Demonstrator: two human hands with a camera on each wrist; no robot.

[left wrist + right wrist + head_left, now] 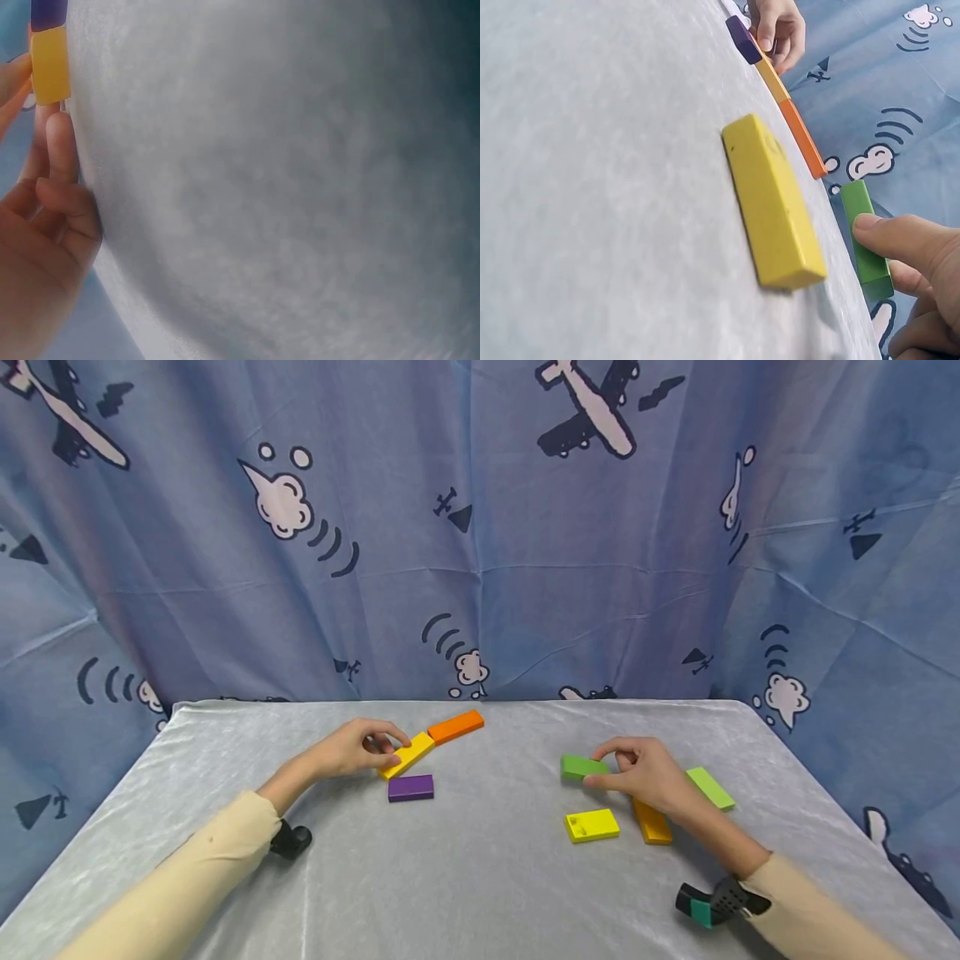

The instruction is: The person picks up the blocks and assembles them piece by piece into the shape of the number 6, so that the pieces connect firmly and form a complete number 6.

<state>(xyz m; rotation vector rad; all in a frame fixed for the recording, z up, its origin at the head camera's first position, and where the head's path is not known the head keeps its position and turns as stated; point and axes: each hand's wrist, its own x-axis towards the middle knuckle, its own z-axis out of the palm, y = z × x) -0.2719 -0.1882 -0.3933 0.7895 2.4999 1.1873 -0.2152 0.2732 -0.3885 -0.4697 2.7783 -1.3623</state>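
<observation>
While the bright yellow block (pixel 592 826) lay at six o'clock from my grip, my right hand (pixel 645 772) pinched the green block (pixel 577 767) with its long axis near nine-to-three; well apart at nine o'clock, my left hand (pixel 352 752) pinched the golden block (pixel 414 750), whose far end met the orange block (pixel 456 727), nearer that hand and at ten o'clock from the green

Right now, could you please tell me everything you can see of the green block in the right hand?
The green block is a plain oblong with flat faces and straight edges, smooth-looking; wood or plastic, I cannot tell. The right hand pinches it between thumb and fingers, partly covering it. In the head view its length runs roughly sideways, beyond the bright yellow block. Whether it touches the grey cloth is unclear.
</observation>
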